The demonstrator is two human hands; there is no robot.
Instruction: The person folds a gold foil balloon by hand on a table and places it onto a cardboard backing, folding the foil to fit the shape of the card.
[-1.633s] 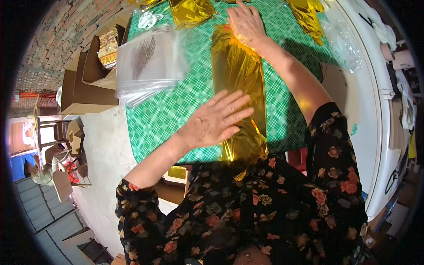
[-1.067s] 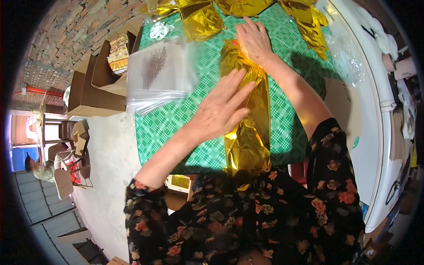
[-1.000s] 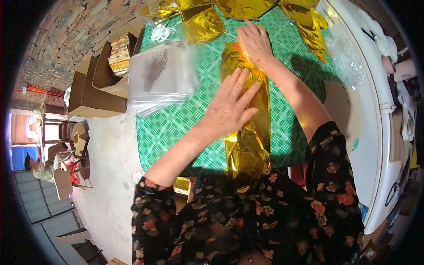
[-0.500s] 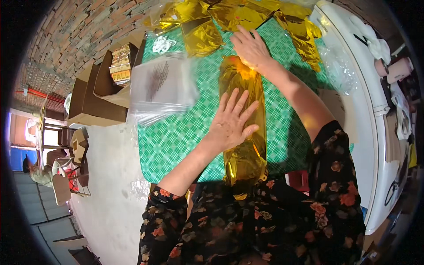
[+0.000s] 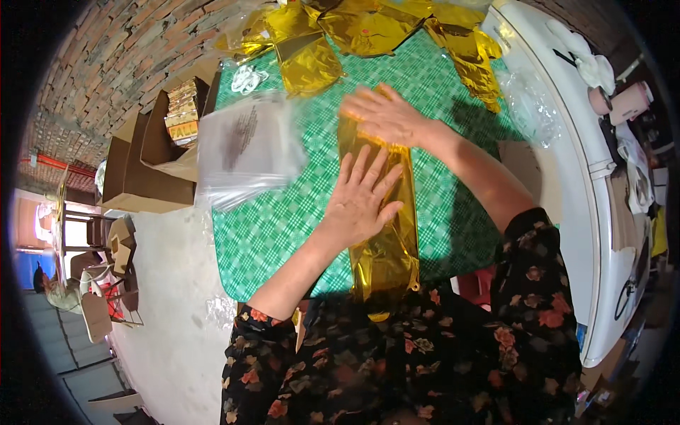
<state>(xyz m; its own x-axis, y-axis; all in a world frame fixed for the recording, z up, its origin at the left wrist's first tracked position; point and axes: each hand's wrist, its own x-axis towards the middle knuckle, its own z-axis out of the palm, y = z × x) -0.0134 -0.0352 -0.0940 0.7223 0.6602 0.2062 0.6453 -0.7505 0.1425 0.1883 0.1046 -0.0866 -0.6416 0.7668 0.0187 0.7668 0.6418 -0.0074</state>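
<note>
A long gold foil piece (image 5: 386, 248) lies flat along a table covered in green checked cloth (image 5: 283, 219), its near end hanging over the table's front edge. My left hand (image 5: 360, 197) lies flat on the foil's middle, fingers spread. At the foil's far end my right hand (image 5: 386, 117) presses down on it, palm down and fingers extended. Neither hand grips anything.
A stack of clear plastic bags (image 5: 244, 149) lies on the table's left side. More gold foil pieces (image 5: 368, 28) are heaped at the far end. Open cardboard boxes (image 5: 152, 152) stand to the left, and a white appliance (image 5: 595, 205) runs along the right.
The crumpled foil has been smoothed flat. My left hand slid back along it toward me, and my right hand stayed pressing the far end.
</note>
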